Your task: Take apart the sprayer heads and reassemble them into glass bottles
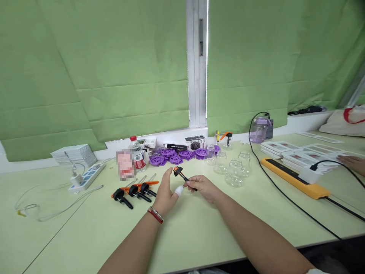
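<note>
Pinched in my right hand (203, 187) is the black stem of a black-and-orange spray pump head (178, 172), its cap end pointing up and left. My left hand (165, 193) is beside that cap, thumb and fingers apart, with a white cover on the thumb. Whether the left fingers touch the pump head cannot be made out. To the left of my hands, three similar pump heads (134, 191) with orange levers and thin tubes lie in a row. Several clear glass bottles (235, 173) stand to the right. At the back, another bottle carries an orange-and-black pump head (227, 139).
Purple plastic discs (168, 156) are heaped along the wall near a red-capped bottle (139, 156). A white power strip (88, 178) lies left, a yellow one (293, 179) right with a black cable. Another person's hand (353, 163) rests near stacked white cards (308, 158).
</note>
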`<state>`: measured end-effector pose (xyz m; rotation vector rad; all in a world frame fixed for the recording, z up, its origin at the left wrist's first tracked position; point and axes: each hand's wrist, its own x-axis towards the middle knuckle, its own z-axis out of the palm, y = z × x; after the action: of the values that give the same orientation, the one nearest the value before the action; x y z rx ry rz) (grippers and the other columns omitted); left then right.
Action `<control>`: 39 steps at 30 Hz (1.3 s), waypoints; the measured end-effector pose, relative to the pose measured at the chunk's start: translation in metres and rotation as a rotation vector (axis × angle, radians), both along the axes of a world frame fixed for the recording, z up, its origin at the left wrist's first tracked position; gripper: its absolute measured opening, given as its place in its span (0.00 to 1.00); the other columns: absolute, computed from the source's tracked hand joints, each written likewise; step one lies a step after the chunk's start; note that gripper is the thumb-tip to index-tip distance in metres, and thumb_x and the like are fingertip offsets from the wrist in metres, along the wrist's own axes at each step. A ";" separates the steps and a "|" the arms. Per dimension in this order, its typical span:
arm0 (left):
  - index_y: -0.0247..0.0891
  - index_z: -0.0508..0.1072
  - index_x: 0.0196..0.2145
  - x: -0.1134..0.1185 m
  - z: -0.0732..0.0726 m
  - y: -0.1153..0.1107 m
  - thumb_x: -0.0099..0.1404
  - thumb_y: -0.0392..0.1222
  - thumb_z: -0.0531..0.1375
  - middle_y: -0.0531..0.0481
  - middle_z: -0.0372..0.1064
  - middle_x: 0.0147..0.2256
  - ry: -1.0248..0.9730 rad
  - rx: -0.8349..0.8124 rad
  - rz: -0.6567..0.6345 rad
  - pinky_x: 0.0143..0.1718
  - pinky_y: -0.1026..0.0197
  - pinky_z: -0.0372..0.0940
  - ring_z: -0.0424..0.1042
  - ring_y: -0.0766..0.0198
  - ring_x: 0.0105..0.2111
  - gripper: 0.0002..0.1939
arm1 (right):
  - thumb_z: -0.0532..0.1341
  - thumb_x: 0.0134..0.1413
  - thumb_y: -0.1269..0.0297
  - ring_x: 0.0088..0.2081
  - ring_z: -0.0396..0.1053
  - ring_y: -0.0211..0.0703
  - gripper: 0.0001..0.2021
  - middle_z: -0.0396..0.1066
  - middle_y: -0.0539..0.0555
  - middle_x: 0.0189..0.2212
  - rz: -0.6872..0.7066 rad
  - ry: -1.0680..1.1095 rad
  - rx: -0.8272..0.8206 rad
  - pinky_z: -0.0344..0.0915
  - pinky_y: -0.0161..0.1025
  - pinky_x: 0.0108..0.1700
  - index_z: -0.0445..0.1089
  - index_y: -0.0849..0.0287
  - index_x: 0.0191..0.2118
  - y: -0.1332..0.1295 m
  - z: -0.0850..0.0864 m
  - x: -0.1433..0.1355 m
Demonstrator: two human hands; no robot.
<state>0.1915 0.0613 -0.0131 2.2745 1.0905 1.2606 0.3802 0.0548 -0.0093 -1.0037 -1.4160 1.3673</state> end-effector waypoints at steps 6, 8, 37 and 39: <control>0.37 0.52 0.57 -0.003 -0.004 0.009 0.60 0.50 0.57 0.44 0.67 0.41 -0.324 -0.457 -0.085 0.44 0.55 0.62 0.69 0.60 0.40 0.31 | 0.56 0.51 0.62 0.21 0.54 0.33 0.10 0.60 0.47 0.18 -0.010 -0.456 0.158 0.50 0.33 0.26 0.70 0.62 0.28 0.006 -0.009 0.005; 0.36 0.54 0.55 -0.001 -0.004 0.008 0.59 0.51 0.58 0.49 0.67 0.33 -0.395 -0.592 -0.114 0.39 0.57 0.64 0.69 0.63 0.32 0.31 | 0.54 0.51 0.65 0.23 0.56 0.34 0.09 0.62 0.48 0.21 -0.011 -0.590 0.284 0.51 0.33 0.27 0.70 0.61 0.28 0.007 -0.011 0.005; 0.34 0.68 0.38 -0.001 -0.012 0.014 0.56 0.47 0.58 0.47 0.63 0.34 0.156 -0.331 0.295 0.38 0.58 0.61 0.65 0.59 0.34 0.15 | 0.57 0.55 0.66 0.42 0.62 0.44 0.08 0.71 0.53 0.40 -0.131 -0.977 0.529 0.53 0.41 0.45 0.75 0.55 0.35 0.021 -0.032 -0.014; 0.33 0.68 0.39 -0.001 -0.013 0.013 0.57 0.46 0.57 0.46 0.62 0.35 0.204 -0.324 0.304 0.39 0.58 0.61 0.65 0.59 0.36 0.16 | 0.57 0.55 0.67 0.43 0.63 0.44 0.08 0.71 0.52 0.40 -0.130 -0.974 0.533 0.53 0.41 0.45 0.75 0.55 0.35 0.021 -0.033 -0.014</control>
<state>0.1906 0.0746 -0.0261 2.0758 1.6324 0.8787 0.3666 0.0761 -0.0419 -1.4169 -2.1956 0.2956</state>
